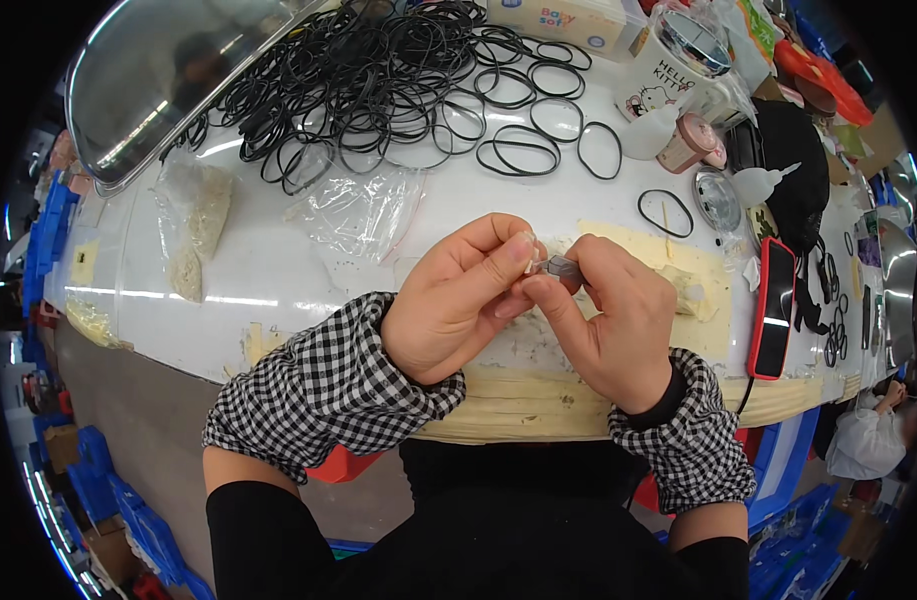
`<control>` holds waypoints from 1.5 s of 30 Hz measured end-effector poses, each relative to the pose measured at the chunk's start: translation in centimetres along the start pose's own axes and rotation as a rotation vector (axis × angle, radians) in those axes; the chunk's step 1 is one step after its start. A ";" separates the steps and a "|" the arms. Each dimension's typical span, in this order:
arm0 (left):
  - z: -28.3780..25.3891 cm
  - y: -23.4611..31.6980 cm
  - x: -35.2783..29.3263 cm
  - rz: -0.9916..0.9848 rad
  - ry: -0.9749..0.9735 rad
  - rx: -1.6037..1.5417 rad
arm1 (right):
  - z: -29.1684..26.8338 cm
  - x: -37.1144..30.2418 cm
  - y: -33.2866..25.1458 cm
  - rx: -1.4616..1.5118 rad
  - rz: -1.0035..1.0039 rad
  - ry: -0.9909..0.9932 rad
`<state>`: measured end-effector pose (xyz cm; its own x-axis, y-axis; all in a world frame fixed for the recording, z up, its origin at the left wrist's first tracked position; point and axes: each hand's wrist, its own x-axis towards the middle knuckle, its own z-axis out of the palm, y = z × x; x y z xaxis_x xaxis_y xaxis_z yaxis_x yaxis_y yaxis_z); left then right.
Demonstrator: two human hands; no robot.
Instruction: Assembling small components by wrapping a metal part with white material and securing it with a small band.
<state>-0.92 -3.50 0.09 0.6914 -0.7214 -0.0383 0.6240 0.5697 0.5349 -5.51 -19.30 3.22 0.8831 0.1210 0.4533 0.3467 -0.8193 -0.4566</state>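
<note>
My two hands meet above the near edge of the white table [308, 270]. Thumb and fingers of my left hand [453, 300] pinch a tiny whitish piece [535, 264], mostly covered by the fingertips. My right hand [618, 315] is closed around a small grey angular object [562, 268], whose end touches or nearly touches that piece; its kind cannot be made out. Beyond the hands lies a large tangled pile of thin black rubber rings [348, 85]. One loose black ring [665, 213] rests to the right of the pile.
At left lie a bag of small pale pieces [203, 215] and a big clear dome cover [168, 80]. A clear plastic bag [363, 210] is behind my left hand. To the right are a red-framed phone [773, 310], a white bucket [668, 75] and a dropper bottle [758, 185].
</note>
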 end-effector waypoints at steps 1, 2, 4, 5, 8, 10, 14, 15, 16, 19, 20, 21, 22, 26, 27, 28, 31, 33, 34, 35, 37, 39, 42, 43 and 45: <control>0.1 0.0 -0.1 0.006 0.009 0.004 | 0.1 0.0 0.0 -0.001 -0.004 0.006; 0.2 0.0 -0.1 0.013 0.017 0.009 | 0.1 0.0 0.0 -0.003 -0.008 0.011; 0.3 0.0 -0.2 0.017 0.027 0.005 | 0.1 0.1 -0.1 -0.010 -0.012 0.012; 0.3 0.0 -0.2 0.019 0.032 0.003 | 0.1 0.2 -0.1 -0.014 -0.014 0.012; 0.4 -0.1 -0.2 0.022 0.046 -0.006 | 0.2 0.2 -0.1 -0.041 -0.029 0.025; 0.3 -0.1 -0.3 0.027 0.028 -0.019 | 0.2 0.2 -0.1 -0.038 -0.028 0.032; 0.4 -0.2 -0.3 0.033 0.046 -0.014 | 0.2 0.2 -0.2 -0.046 -0.027 0.030; 0.3 -0.2 -0.3 0.038 0.034 -0.015 | 0.2 0.2 -0.2 -0.046 -0.030 0.032; 0.2 -0.2 -0.3 0.042 0.023 -0.015 | 0.3 0.2 -0.2 -0.046 -0.032 0.035; 0.3 -0.3 -0.3 0.049 0.035 -0.007 | 0.3 0.2 -0.1 -0.047 -0.033 0.033; 0.3 -0.3 -0.3 0.051 0.047 -0.003 | 0.3 0.2 -0.1 -0.048 -0.033 0.031; 0.4 -0.3 -0.4 0.053 0.047 0.003 | 0.3 0.2 -0.2 -0.048 -0.032 0.031; 0.4 -0.3 -0.4 0.054 0.046 0.010 | 0.3 0.2 -0.2 -0.049 -0.032 0.031; 0.5 -0.3 -0.4 0.052 0.044 0.015 | 0.2 0.2 -0.2 -0.035 -0.029 0.031; 0.4 -0.3 -0.4 0.056 0.035 0.015 | 0.2 0.2 -0.2 -0.035 -0.031 0.029; 0.3 -0.3 -0.4 0.060 0.026 0.015 | 0.2 0.2 -0.3 -0.035 -0.033 0.027; 0.3 -0.3 -0.4 0.066 0.020 0.018 | 0.2 0.2 -0.2 -0.031 -0.038 0.024; 0.3 -0.3 -0.4 0.068 0.015 0.018 | 0.2 0.2 -0.2 -0.030 -0.041 0.024; 0.2 -0.3 -0.4 0.069 0.008 0.017 | 0.2 0.2 -0.2 -0.031 -0.042 0.024; 0.2 -0.4 -0.4 0.070 0.001 0.016 | 0.2 0.2 -0.2 -0.032 -0.043 0.025; 0.3 -0.3 -0.4 0.067 0.011 0.019 | 0.2 0.1 -0.3 -0.031 -0.042 0.021; 0.4 -0.3 -0.5 0.065 0.012 0.022 | 0.2 0.1 -0.3 -0.029 -0.045 0.024; 0.3 -0.3 -0.5 0.067 -0.003 0.025 | 0.2 0.1 -0.2 -0.025 -0.049 0.036; 0.1 -0.3 -0.5 0.070 -0.010 0.027 | 0.3 0.1 -0.2 -0.025 -0.049 0.037; 0.2 -0.4 -0.5 0.072 -0.006 0.031 | 0.3 0.1 -0.2 -0.028 -0.047 0.038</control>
<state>-1.53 -3.42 0.04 0.7319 -0.6814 0.0061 0.5613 0.6079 0.5616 -5.36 -19.00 3.16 0.8531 0.1388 0.5029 0.3780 -0.8289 -0.4124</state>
